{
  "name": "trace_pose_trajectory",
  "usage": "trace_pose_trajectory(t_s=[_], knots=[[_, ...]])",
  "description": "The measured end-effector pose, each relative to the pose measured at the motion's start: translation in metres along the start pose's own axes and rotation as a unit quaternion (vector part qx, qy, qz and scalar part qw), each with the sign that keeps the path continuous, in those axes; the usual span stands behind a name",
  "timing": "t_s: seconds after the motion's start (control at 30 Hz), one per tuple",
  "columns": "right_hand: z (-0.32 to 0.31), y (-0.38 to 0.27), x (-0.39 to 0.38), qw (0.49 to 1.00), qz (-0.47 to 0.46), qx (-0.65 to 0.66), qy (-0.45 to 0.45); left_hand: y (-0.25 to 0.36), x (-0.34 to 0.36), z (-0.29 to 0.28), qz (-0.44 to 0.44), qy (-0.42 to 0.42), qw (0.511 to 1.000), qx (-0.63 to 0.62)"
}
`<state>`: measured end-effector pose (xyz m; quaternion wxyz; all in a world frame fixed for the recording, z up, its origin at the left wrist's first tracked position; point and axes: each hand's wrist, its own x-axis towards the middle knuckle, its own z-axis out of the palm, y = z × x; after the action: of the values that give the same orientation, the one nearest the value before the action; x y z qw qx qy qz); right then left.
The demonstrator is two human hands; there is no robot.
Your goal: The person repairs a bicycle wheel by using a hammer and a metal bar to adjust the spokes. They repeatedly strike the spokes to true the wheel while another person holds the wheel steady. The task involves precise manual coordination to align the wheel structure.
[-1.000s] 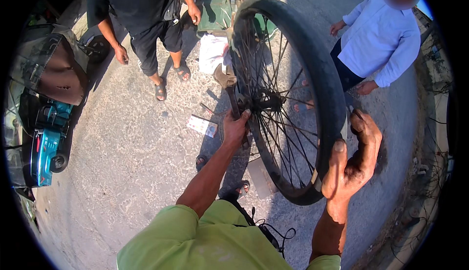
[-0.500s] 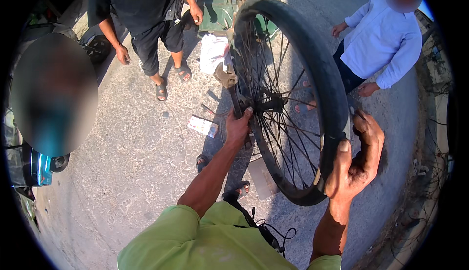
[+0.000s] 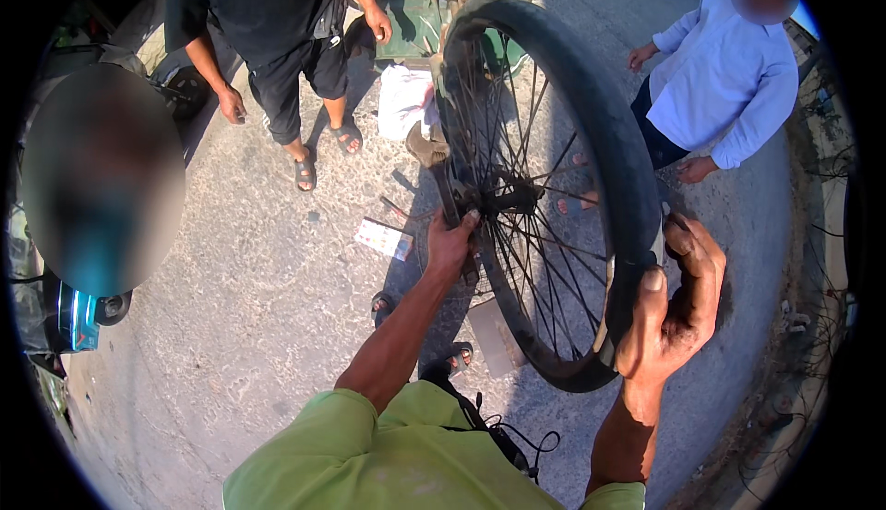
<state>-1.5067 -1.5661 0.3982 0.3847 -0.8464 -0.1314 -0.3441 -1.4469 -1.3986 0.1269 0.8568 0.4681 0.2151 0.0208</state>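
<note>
Holding wrench (image 3: pixel 441 180), wheel (image 3: pixel 517 198) alongside, rough sunlit pavement (image 3: pixel 231 325)

I see a person in a black shirt and dark shorts (image 3: pixel 263 16) at upper left, dark sandals (image 3: pixel 305 174) on the sunlit concrete (image 3: pixel 249 270). A second person in a pale-blue shirt (image 3: pixel 724 76) stands at upper right. Between them I make out a green panel (image 3: pixel 404 32) and, just below it in my view, a crumpled white bag (image 3: pixel 404 101). Further down lie a printed leaflet (image 3: pixel 383 239) and a flat grey sheet (image 3: pixel 496 339). At far left I get only part of a teal machine (image 3: pixel 82 322).
</note>
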Motion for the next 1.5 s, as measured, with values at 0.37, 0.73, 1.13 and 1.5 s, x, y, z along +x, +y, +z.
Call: trace_pose_trajectory(t_s=[0.37,0.73,1.13,1.5], knots=[[0.0,0.006,0.0,1.0,-0.007,0.015,0.014,0.004,-0.002,0.003,-0.035,0.027,0.999,-0.003],[0.001,0.004,-0.001,1.0,-0.018,0.007,0.006,-0.004,0.004,0.0,0.005,0.032,0.998,0.057],[-0.002,0.004,-0.001,1.0,-0.006,0.014,-0.003,-0.004,-0.033,-0.051,0.002,0.003,0.962,0.273],[-0.009,0.008,-0.009,0.999,0.003,0.021,-0.033,0.062,-0.126,-0.051,-0.188,-0.142,0.915,0.328]])
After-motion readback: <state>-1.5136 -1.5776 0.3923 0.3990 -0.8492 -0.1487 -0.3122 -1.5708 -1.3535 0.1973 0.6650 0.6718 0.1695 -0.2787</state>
